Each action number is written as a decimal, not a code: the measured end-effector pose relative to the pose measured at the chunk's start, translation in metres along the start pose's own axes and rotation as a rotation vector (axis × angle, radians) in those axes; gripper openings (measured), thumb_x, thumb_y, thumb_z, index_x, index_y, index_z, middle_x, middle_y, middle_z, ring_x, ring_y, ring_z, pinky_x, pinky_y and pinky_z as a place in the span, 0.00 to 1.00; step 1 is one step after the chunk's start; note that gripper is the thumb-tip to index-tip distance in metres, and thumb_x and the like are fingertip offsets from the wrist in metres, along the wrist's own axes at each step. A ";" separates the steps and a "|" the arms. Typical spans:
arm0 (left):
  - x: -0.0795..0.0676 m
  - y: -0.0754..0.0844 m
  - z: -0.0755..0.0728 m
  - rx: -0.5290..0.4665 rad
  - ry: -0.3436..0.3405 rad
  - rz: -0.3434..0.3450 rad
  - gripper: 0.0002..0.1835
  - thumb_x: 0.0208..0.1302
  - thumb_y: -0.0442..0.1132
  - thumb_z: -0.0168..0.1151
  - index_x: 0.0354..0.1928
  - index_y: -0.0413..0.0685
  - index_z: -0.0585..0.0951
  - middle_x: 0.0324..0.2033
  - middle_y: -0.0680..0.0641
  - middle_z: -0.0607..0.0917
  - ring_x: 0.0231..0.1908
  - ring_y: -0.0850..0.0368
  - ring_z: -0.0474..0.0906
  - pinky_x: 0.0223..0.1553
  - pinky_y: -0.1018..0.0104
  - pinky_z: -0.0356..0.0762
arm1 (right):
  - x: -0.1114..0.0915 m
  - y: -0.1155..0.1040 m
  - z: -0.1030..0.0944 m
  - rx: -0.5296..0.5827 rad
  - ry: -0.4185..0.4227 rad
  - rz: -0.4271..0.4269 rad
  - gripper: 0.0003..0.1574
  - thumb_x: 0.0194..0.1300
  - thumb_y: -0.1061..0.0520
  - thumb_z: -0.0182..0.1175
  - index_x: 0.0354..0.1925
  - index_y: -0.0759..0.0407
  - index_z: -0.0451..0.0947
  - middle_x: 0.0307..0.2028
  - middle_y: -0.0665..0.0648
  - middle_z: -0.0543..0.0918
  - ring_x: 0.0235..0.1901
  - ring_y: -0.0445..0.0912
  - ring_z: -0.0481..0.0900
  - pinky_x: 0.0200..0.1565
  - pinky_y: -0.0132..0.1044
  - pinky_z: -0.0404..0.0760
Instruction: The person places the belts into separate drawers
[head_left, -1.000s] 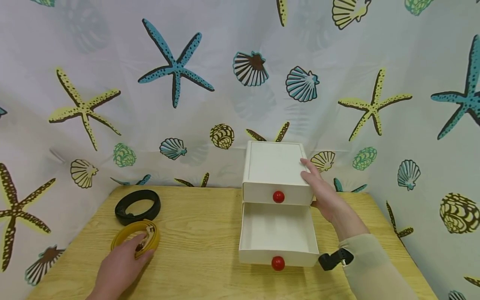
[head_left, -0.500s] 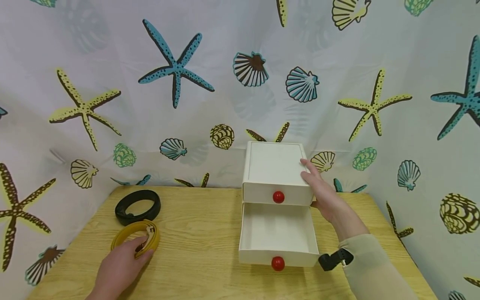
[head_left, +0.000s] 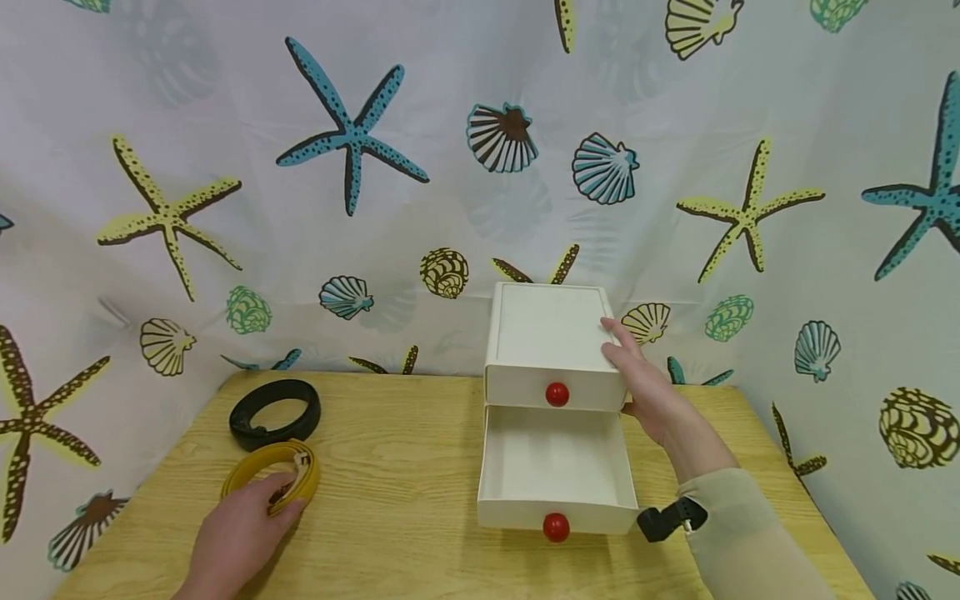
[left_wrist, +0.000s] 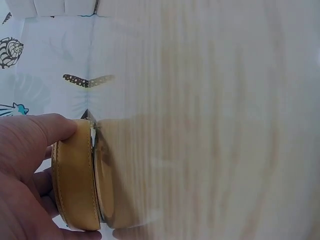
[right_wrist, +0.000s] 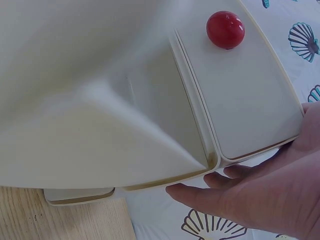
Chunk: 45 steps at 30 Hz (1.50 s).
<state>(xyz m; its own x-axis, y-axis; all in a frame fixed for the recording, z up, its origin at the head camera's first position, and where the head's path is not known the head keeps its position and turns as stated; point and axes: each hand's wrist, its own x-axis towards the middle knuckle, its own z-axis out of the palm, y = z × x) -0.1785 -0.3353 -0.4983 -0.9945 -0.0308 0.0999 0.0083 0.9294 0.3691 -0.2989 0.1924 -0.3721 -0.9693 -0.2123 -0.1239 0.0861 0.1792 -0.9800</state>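
At the left of the table in the head view, my left hand (head_left: 243, 529) holds a coiled yellow leather belt (head_left: 238, 475). The left wrist view shows the thumb on the belt's (left_wrist: 76, 175) stitched outer face and other fingers behind it. My right hand (head_left: 651, 379) rests on the right side of a white two-drawer box (head_left: 551, 325), with fingertips over its top edge. Seen from the right wrist, the fingers (right_wrist: 200, 195) lie fairly straight along the box's side. The lower drawer (head_left: 555, 458) is pulled out and bare inside; the upper drawer (head_left: 517, 386) is closed.
Behind the yellow belt lies a coiled black belt (head_left: 242, 421). Each drawer has a red knob, such as the lower knob (head_left: 556, 527). A white cloth (head_left: 420, 217) printed with starfish and shells encloses the wooden table (head_left: 397, 483) at the back and sides.
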 end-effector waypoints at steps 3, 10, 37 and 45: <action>-0.001 0.003 0.000 -0.003 0.012 0.009 0.26 0.73 0.46 0.76 0.64 0.36 0.85 0.56 0.34 0.89 0.51 0.31 0.87 0.46 0.33 0.85 | 0.000 0.000 0.000 0.000 0.003 0.000 0.42 0.89 0.38 0.43 0.90 0.26 0.38 0.89 0.56 0.29 0.85 0.69 0.39 0.75 0.81 0.51; -0.002 0.012 -0.001 -0.020 0.043 0.034 0.26 0.72 0.44 0.76 0.65 0.37 0.86 0.58 0.35 0.89 0.54 0.31 0.87 0.50 0.32 0.84 | -0.001 0.001 -0.001 0.001 -0.002 -0.005 0.42 0.89 0.37 0.43 0.90 0.26 0.38 0.89 0.55 0.29 0.85 0.68 0.39 0.75 0.81 0.50; -0.009 0.096 -0.024 -0.054 0.187 0.193 0.21 0.68 0.41 0.80 0.61 0.46 0.90 0.47 0.46 0.93 0.44 0.46 0.89 0.45 0.42 0.86 | -0.002 0.000 0.000 0.001 0.002 -0.005 0.42 0.89 0.37 0.43 0.90 0.25 0.38 0.89 0.56 0.30 0.85 0.69 0.40 0.75 0.81 0.50; -0.012 0.124 -0.032 -0.065 0.239 0.248 0.20 0.67 0.40 0.81 0.59 0.47 0.91 0.45 0.48 0.92 0.44 0.47 0.87 0.45 0.43 0.85 | -0.003 -0.001 0.000 -0.001 0.000 -0.008 0.43 0.89 0.37 0.44 0.90 0.26 0.38 0.89 0.56 0.30 0.85 0.69 0.40 0.75 0.81 0.50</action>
<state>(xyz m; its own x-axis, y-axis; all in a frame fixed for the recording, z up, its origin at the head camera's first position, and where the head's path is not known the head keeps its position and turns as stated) -0.1623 -0.2318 -0.4244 -0.9088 0.1008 0.4049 0.2611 0.8943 0.3633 -0.2965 0.1925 -0.3710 -0.9700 -0.2135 -0.1164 0.0784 0.1783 -0.9808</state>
